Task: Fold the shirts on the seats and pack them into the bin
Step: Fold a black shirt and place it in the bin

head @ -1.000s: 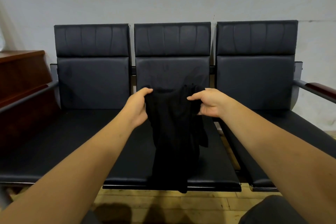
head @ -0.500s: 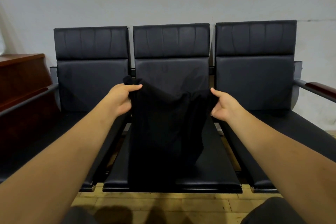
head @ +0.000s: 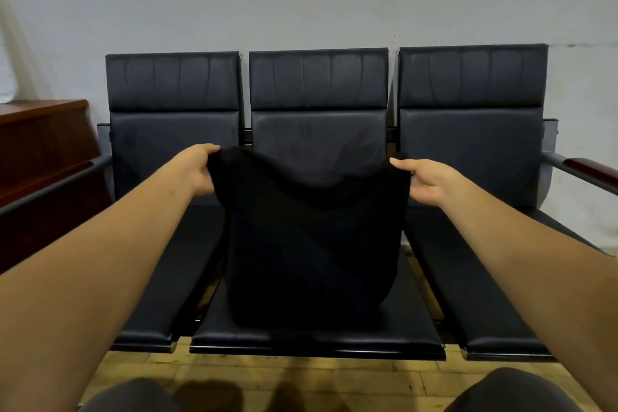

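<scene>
A black shirt hangs spread wide over the middle seat of a row of three black seats. My left hand pinches its top left corner and my right hand pinches its top right corner, both held above the seat. The top edge sags between my hands, and the shirt's lower part touches the seat cushion. No bin is in view.
The left seat and right seat flank the middle one, with an armrest at the far right. A brown wooden cabinet stands on the left. My knees show over the wooden floor.
My hands have moved apart, left hand leftward and right hand rightward, stretching the bunched shirt out wide. The shirt's hem has come back onto the middle seat.
</scene>
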`<state>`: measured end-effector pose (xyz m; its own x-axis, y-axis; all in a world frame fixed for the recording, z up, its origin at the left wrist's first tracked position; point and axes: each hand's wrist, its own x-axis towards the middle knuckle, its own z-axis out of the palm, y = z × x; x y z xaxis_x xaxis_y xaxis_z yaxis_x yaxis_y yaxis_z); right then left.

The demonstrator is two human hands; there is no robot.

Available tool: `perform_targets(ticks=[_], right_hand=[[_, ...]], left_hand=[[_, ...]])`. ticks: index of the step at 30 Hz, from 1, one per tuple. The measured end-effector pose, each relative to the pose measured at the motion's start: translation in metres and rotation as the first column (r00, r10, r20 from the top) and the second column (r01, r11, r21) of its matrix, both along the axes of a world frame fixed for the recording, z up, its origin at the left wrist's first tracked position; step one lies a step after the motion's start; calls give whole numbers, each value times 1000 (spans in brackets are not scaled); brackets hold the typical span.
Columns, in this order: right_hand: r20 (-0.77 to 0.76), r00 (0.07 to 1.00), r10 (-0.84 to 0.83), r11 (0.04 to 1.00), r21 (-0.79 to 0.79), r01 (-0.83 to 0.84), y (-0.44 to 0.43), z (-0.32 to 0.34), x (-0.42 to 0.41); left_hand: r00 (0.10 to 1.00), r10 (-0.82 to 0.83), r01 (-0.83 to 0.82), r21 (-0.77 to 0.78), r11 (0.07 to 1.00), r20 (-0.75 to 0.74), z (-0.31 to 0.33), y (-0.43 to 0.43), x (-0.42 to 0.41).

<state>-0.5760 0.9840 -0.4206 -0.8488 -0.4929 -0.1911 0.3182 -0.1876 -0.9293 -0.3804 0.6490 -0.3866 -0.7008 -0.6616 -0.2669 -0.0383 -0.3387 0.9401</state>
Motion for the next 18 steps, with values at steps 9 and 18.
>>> perform_targets(ticks=[9, 18], right_hand=[[91, 947, -309, 942, -111, 318, -4, -14, -11], [-50, 913, -405, 914, -30, 404, -27, 16, -65]], left_hand=[[952, -143, 153, 17, 988, -270, -7, 3, 0], [1000, 17, -13, -468, 884, 3, 12, -44, -62]])
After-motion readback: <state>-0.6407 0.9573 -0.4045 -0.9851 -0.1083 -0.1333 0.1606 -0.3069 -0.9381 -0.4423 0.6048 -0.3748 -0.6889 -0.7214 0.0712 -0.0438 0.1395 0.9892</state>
